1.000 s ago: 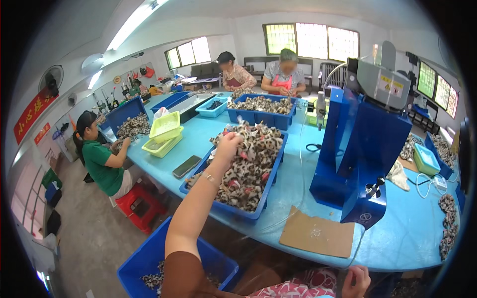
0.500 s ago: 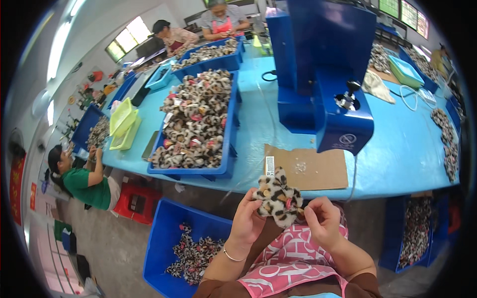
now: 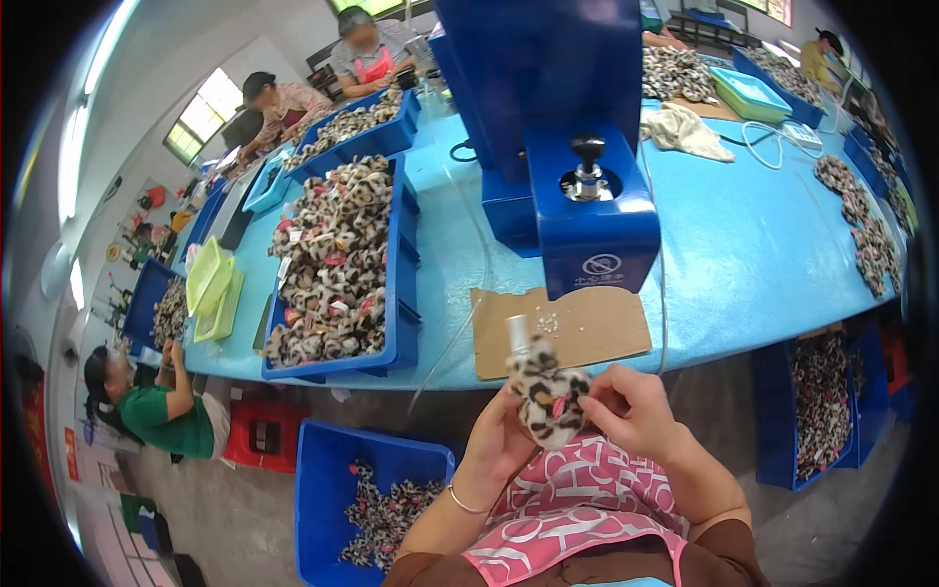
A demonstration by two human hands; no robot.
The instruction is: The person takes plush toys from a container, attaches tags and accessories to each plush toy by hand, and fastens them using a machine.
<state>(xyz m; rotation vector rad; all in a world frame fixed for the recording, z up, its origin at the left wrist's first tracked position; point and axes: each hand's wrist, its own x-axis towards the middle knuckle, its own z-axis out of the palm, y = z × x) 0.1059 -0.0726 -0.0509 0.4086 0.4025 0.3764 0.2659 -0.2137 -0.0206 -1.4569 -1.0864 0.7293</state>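
A small leopard-spotted plush toy (image 3: pixel 550 396) with a pink patch is held up in front of my pink patterned apron. My left hand (image 3: pixel 496 437) is closed around its left side, and a white tag (image 3: pixel 517 336) sticks up from its top. From the other side, my right hand (image 3: pixel 634 403) pinches the toy's right edge between thumb and fingers. Just beyond the hands, a brown cardboard sheet (image 3: pixel 611 328) with small white bits lies on the blue table (image 3: pixel 724 323). A blue machine (image 3: pixel 599 235) with a black-knobbed metal part stands behind the cardboard.
Left of the machine, a large blue crate (image 3: pixel 403 293) is heaped with spotted plush pieces. A blue bin (image 3: pixel 323 509) with more pieces stands on the floor at lower left, other crates (image 3: pixel 778 440) at right. A person in green (image 3: pixel 176 416) and other people work around the table.
My view has turned rightward, so the machine and crates sit further left. The toy is tilted more upright, and my right fingers have come in from its lower edge onto its right side.
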